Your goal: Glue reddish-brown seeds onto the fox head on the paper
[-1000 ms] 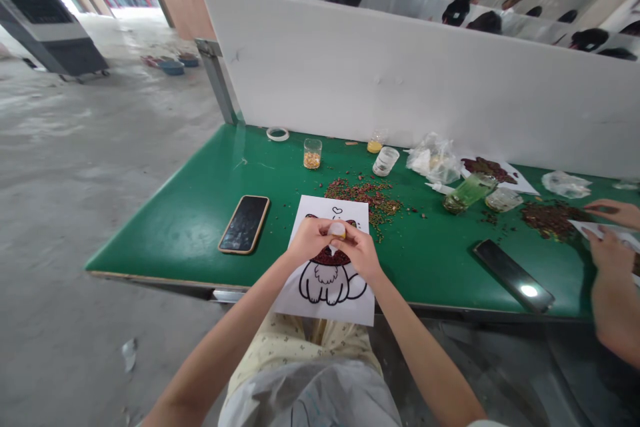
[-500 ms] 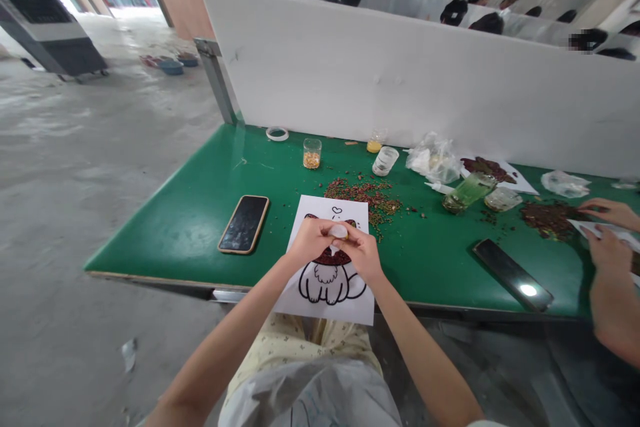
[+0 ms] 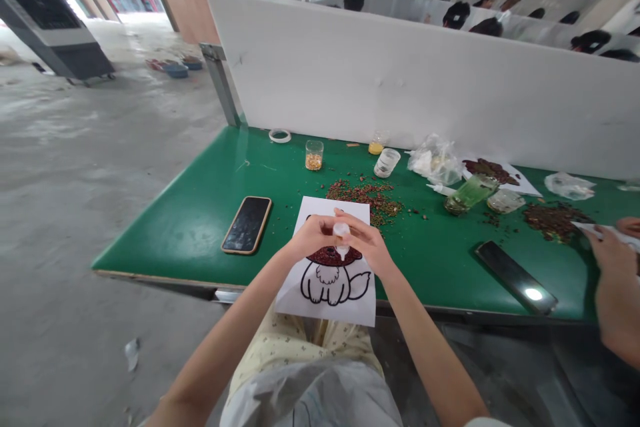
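Note:
Between my hands is a small white glue bottle (image 3: 342,231), its narrow nozzle pointing down over the paper. My left hand (image 3: 314,237) grips it from the left side. From the right, my right hand (image 3: 369,241) closes on the same bottle, fingers reaching over the far side. Beneath them lies a white sheet (image 3: 290,303) with a cartoon animal outline; dark reddish grains fill the lower part of its head. My hands hide the upper head. The body and tail are bare line drawing. The sheet's near edge hangs past the table edge.
Loose mixed seeds (image 3: 370,197) lie behind the sheet. A phone (image 3: 247,225) is at left, another phone (image 3: 515,277) at right. Behind stand a cup of kernels (image 3: 314,156), a clear cup (image 3: 387,163) and a tipped green jar (image 3: 470,195). A co-worker's hand (image 3: 613,257) is at far right.
The bottle has tilted in my hands, so its nozzle now shows below it. My right fingers have lifted and stretched over the far side. The co-worker's far hand has drawn back to the right.

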`<state>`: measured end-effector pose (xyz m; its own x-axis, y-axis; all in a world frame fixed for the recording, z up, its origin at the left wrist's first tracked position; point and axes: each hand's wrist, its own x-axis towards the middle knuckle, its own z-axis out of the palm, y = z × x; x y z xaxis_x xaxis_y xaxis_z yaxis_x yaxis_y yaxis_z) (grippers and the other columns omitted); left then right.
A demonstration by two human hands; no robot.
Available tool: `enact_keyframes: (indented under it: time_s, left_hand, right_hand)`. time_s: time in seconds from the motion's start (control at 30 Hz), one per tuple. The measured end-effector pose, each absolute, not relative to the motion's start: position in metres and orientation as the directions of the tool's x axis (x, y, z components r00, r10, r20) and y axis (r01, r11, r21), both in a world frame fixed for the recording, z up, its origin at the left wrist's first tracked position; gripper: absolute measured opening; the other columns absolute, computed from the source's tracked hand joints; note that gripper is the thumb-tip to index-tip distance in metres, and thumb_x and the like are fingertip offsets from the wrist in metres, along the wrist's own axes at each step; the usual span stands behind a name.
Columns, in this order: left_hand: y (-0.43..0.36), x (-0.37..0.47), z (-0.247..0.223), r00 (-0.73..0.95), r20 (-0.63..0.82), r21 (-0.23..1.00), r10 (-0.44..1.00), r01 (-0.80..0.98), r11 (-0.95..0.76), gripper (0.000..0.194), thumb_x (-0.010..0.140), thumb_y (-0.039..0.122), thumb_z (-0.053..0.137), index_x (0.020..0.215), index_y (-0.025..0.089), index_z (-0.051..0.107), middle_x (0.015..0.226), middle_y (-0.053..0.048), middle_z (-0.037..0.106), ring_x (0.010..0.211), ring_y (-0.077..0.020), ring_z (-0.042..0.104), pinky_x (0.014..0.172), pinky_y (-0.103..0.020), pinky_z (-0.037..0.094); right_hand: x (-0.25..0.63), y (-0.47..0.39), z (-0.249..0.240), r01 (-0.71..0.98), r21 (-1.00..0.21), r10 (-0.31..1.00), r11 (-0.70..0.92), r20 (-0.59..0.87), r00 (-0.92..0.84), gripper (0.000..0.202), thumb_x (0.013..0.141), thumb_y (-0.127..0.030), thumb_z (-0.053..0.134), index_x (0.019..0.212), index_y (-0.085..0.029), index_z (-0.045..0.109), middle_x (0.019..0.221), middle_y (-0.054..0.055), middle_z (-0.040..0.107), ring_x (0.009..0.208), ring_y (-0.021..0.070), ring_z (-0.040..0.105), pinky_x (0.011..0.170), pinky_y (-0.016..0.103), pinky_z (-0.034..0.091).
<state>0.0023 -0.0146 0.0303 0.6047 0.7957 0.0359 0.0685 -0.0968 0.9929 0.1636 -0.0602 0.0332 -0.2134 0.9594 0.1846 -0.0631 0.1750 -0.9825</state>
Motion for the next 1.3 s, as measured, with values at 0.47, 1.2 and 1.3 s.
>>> enact_keyframes:
  time_s: [0.47,1.2,1.3]
  left_hand:
    - [-0.031,0.016,0.031,0.425,0.257,0.908,0.868,0.202,-0.367,0.031,0.068,0.016,0.062,0.098,0.012,0.059,0.092,-0.007,0.063,0.084,-0.0176,0.057,0.077,-0.029,0.044]
    - [-0.035,0.009,0.023,0.434,0.22,0.974,0.874,-0.043,-0.224,0.065,0.066,0.01,0.063,0.121,0.02,0.031,0.095,-0.004,0.061,0.078,-0.011,0.058,0.068,-0.022,0.043]
    - [-0.034,0.003,0.03,0.452,0.188,0.96,0.872,0.104,-0.26,0.064,0.066,0.014,0.066,0.123,0.019,0.038,0.089,-0.002,0.063,0.074,-0.011,0.057,0.067,-0.023,0.043]
  right_hand:
    - [0.155,-0.055,0.03,-0.128,-0.962,0.965,0.242,0.253,-0.072,0.02,0.074,-0.028,0.07,0.092,-0.023,0.064,0.12,0.005,0.062,0.112,0.0213,0.056,0.099,0.036,0.042]
    - [0.156,-0.054,0.042,0.147,-0.972,0.978,0.186,0.168,-0.126,0.033,0.069,-0.03,0.071,0.101,-0.024,0.068,0.109,0.002,0.068,0.102,0.0228,0.06,0.095,0.037,0.042]
    - [0.158,-0.054,0.044,0.226,-0.955,0.977,0.191,0.162,-0.14,0.035,0.068,-0.031,0.072,0.103,-0.025,0.069,0.107,0.001,0.069,0.103,0.0242,0.06,0.095,0.039,0.042]
